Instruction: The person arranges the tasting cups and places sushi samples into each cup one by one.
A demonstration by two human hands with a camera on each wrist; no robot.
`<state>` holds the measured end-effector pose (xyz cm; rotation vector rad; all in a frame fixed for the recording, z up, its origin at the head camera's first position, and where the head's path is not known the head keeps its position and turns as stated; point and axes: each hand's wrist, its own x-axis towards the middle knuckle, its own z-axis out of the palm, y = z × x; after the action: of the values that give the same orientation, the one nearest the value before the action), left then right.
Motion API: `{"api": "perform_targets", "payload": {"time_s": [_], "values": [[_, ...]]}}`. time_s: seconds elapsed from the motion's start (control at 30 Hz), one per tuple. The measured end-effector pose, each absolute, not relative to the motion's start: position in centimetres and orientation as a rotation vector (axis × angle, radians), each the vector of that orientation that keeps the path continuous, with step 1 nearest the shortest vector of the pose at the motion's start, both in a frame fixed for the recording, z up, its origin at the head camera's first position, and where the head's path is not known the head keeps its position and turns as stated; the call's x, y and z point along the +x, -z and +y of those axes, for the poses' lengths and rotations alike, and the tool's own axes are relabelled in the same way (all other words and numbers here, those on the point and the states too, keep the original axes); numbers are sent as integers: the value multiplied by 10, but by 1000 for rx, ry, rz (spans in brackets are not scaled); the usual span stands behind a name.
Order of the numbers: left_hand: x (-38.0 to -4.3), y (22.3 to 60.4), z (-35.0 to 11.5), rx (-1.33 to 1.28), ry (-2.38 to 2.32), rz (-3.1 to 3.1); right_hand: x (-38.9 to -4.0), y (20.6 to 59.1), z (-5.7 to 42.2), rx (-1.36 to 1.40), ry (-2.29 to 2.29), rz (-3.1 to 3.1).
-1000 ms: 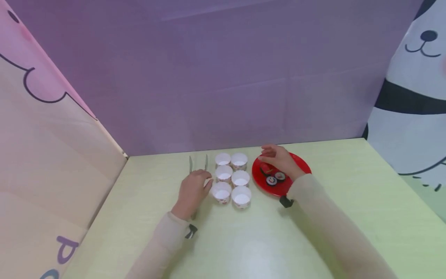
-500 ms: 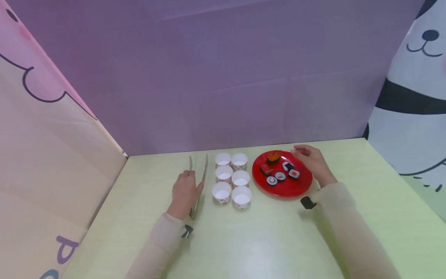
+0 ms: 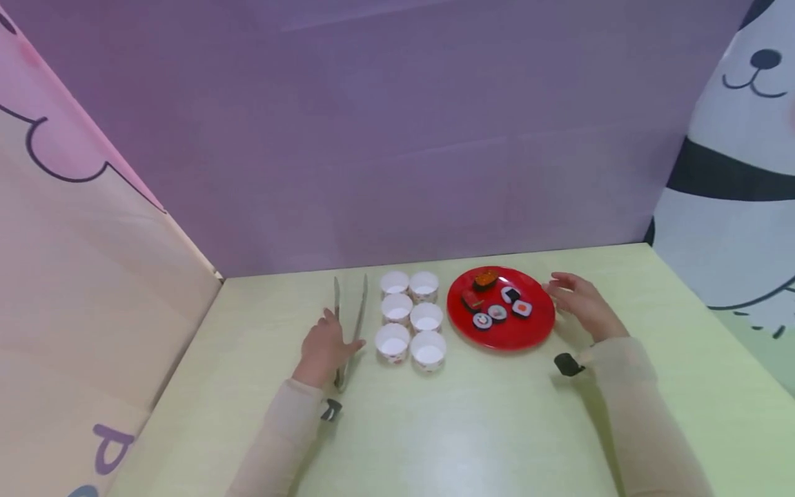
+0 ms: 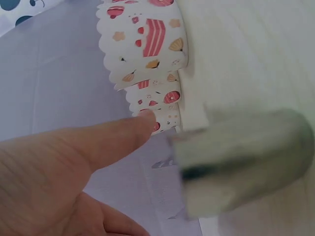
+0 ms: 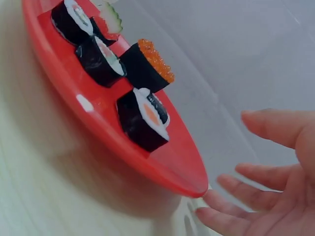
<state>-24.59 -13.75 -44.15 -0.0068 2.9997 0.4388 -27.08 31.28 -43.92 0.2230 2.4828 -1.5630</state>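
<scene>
Metal tongs [image 3: 359, 321] lie on the table, with both arms spread and the bent end toward me. My left hand [image 3: 323, 348] hovers over or rests on them, thumb spread out; whether it touches them I cannot tell. In the left wrist view, the tongs' bent end [image 4: 246, 157] looms blurred beside my thumb. My right hand [image 3: 580, 304] is just off the right rim of a red plate [image 3: 528, 335], fingers apart and nothing in them. Toy-like sushi pieces sit on the plate, among them an orange-topped roll [image 3: 486, 279] and a white-and-orange roll [image 5: 142, 120].
Several white paper baking cups [image 3: 428, 351] with a printed pattern stand in two columns between tongs and plate. A purple cloth backdrop [image 3: 397, 138] rises behind the table's far edge. A printed panel [image 3: 74, 310] stands along the left side.
My right hand has moved from above the sushi to the plate's right side, uncovering several pieces. The left hand has shifted left over the tongs and spread its thumb.
</scene>
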Motion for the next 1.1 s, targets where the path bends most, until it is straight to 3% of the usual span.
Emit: {"api": "perform_targets", "payload": {"time_s": [0.3,0.6,1.1], "values": [[-240,442,-135,-17,-436,2964,-275,448,314,325,1416,2385],[-242,444,-136,-26,-444,2936,-270,451,319,130,1354,2542],[-244,444,-139,-42,-437,2931,-268,452,319,139,1414,2554]]}}
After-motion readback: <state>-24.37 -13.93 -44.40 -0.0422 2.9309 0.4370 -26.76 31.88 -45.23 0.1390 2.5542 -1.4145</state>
